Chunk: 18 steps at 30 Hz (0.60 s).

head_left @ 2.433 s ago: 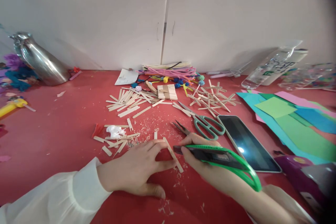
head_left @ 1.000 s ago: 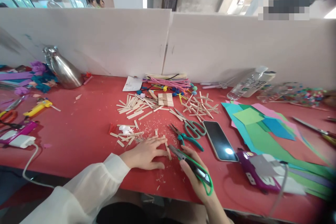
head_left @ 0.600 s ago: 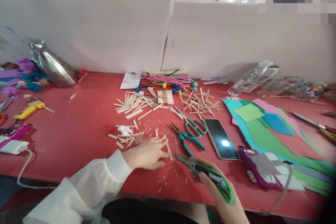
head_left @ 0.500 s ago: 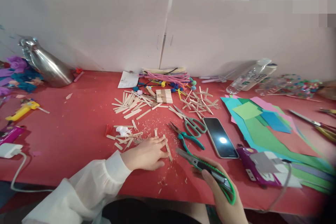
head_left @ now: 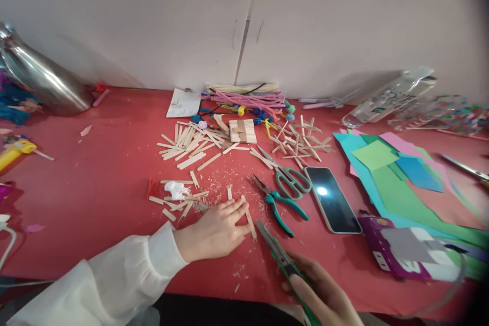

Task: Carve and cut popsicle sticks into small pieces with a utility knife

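Observation:
My left hand lies palm down on the red table, its fingertips and thumb pressing a wooden craft stick against the surface. A short piece of stick pokes out just beyond the fingers. My right hand is wrapped round a green utility knife. The knife's blade end points up and left, close to the near end of the held stick; whether they touch I cannot tell. Teal-handled pliers and grey-green scissors lie beyond the knife. Wood shavings are scattered around the left hand.
Behind lie loose craft sticks, a small stick panel and pink pipe cleaners. To the right are a phone, a purple-and-white device, coloured paper and a plastic bottle. A steel jug stands left.
The view has tilted down and shifted slightly. The knife has come nearer the stick, its tip now beside the stick's near end. My left hand stays over the stick.

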Tool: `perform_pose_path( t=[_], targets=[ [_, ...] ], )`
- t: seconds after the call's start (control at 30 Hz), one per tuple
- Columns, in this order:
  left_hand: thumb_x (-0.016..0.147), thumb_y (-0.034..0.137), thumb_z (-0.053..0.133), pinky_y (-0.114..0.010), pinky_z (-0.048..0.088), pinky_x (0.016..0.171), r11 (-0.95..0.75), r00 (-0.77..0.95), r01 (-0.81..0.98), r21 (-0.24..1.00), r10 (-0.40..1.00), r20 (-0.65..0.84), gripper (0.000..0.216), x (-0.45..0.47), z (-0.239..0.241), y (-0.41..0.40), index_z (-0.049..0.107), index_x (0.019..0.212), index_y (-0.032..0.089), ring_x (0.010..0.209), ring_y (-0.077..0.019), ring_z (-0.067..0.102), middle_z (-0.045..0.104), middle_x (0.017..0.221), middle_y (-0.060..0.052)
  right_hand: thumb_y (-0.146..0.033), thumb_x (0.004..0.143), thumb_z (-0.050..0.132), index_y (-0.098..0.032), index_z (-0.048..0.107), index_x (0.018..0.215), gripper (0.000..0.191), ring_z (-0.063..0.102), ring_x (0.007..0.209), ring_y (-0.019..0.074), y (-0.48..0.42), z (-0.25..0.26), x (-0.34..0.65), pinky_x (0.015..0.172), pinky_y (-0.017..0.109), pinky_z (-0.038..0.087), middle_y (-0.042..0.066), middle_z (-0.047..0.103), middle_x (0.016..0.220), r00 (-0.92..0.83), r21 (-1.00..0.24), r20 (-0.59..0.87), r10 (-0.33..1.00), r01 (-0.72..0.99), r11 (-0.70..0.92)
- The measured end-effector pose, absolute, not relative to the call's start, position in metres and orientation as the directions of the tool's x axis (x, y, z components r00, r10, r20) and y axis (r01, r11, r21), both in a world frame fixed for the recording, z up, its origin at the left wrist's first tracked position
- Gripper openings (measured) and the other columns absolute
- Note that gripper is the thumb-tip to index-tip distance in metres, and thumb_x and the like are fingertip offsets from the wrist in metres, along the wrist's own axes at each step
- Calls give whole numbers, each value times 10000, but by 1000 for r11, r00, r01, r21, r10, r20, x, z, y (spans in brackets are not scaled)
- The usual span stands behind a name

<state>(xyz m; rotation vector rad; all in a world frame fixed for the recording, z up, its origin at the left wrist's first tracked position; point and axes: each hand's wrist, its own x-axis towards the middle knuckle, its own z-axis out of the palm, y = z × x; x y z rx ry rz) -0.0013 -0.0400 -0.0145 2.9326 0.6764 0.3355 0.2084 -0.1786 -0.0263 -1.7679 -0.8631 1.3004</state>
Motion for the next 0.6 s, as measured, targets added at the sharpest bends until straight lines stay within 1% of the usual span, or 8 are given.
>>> perform_pose_path(
  t=[0.03, 0.07, 0.17, 0.2, 0.23, 0.33, 0.43, 0.6],
  targets=[
    [878, 245, 468, -418, 440, 946, -892, 875, 421, 162, 447, 186, 271, -1, -15, -40, 633, 1086, 190, 1198, -288, 480, 533, 1269, -169, -495, 784, 551, -198, 533, 1169, 487, 635, 604, 160, -172, -26, 207, 547, 237, 523, 50, 679, 787, 265, -870, -398, 878, 196, -453],
    [876, 237, 471, -420, 436, 952, -890, 874, 424, 170, 451, 181, 277, -2, -15, -41, 625, 1101, 190, 1207, -289, 471, 526, 1276, -169, -462, 795, 543, -197, 514, 1196, 481, 623, 573, 153, -166, -25, 207, 541, 235, 522, 30, 668, 737, 265, -861, -316, 911, 323, -392],
    [879, 248, 468, -434, 427, 962, -878, 871, 427, 219, 464, 160, 264, -3, -16, -41, 633, 1074, 181, 1229, -298, 443, 516, 1286, -171, -353, 828, 497, -235, 525, 1212, 402, 671, 788, 188, -154, -18, 206, 648, 250, 540, 66, 688, 957, 149, -741, -26, 988, 661, -120],
    [883, 251, 462, -441, 425, 964, -874, 871, 426, 235, 466, 153, 262, -3, -16, -40, 633, 1068, 179, 1232, -300, 438, 514, 1288, -172, -320, 840, 475, -244, 534, 1207, 380, 678, 801, 191, -153, -15, 205, 614, 239, 541, 72, 679, 1015, 79, -676, 31, 996, 736, -37],
    [886, 251, 458, -445, 424, 966, -871, 872, 424, 249, 467, 146, 260, -4, -16, -40, 631, 1065, 177, 1236, -300, 434, 511, 1292, -171, -290, 856, 446, -247, 538, 1206, 363, 686, 727, 180, -152, -12, 205, 527, 220, 529, 69, 681, 1004, 49, -608, 62, 997, 794, -1],
    [879, 216, 464, -449, 426, 968, -866, 875, 421, 270, 466, 128, 262, -4, -15, -39, 610, 1094, 176, 1245, -295, 422, 498, 1306, -169, -241, 879, 406, -239, 551, 1199, 350, 675, 558, 156, -150, -4, 200, 381, 204, 473, 49, 696, 920, -56, -428, 113, 992, 898, 100],
    [863, 185, 479, -453, 428, 966, -862, 877, 421, 281, 466, 116, 266, -3, -14, -39, 607, 1096, 176, 1247, -306, 415, 485, 1315, -176, -214, 889, 384, -202, 569, 1185, 350, 695, 614, 161, -148, 1, 195, 391, 193, 488, 56, 706, 944, -156, -303, 141, 978, 933, 193],
    [865, 180, 463, -448, 417, 979, -860, 881, 414, 299, 461, 108, 272, -3, -12, -38, 602, 1098, 162, 1252, -308, 407, 478, 1319, -186, -211, 898, 354, -188, 593, 1172, 364, 706, 713, 175, -146, 6, 197, 422, 185, 512, 73, 704, 1011, -199, -177, 150, 968, 958, 225]
  ],
)
